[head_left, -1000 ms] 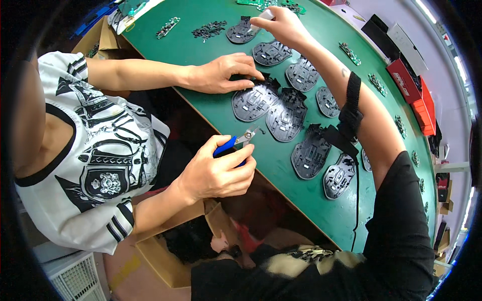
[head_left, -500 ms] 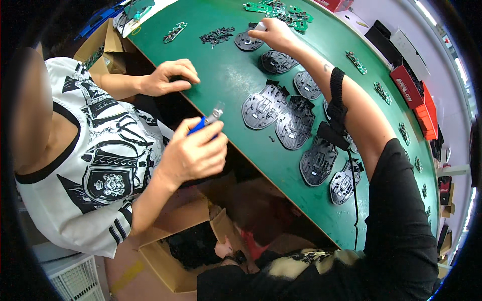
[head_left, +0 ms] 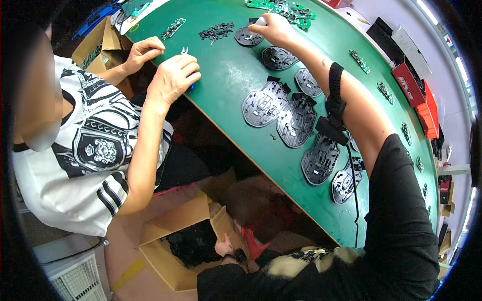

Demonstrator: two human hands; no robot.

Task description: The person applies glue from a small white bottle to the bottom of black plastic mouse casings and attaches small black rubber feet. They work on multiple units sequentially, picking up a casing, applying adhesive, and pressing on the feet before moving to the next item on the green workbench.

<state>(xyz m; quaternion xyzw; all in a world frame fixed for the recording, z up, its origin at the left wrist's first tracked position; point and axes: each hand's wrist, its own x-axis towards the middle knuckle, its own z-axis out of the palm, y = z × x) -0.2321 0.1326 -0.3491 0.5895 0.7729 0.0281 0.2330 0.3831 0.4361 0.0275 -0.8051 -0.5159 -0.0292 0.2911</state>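
My right hand reaches to the far side of the green table. Its fingers close round a small white object, mostly hidden, over a dark plastic shell. My left hand is low down, gripping the flap of a cardboard box with black material inside. More ribbed plastic shells lie beneath and beside my right arm, among them a grey one and a darker one.
A co-worker sits at the left, their hand holding a blue-handled tool. Small black parts lie heaped on the table near green circuit boards. A black cable runs down beside my right arm. Red boxes stand along the right.
The co-worker's tool hand has moved up and left towards their other hand, which has also shifted away from the table. My own two hands have hardly moved.
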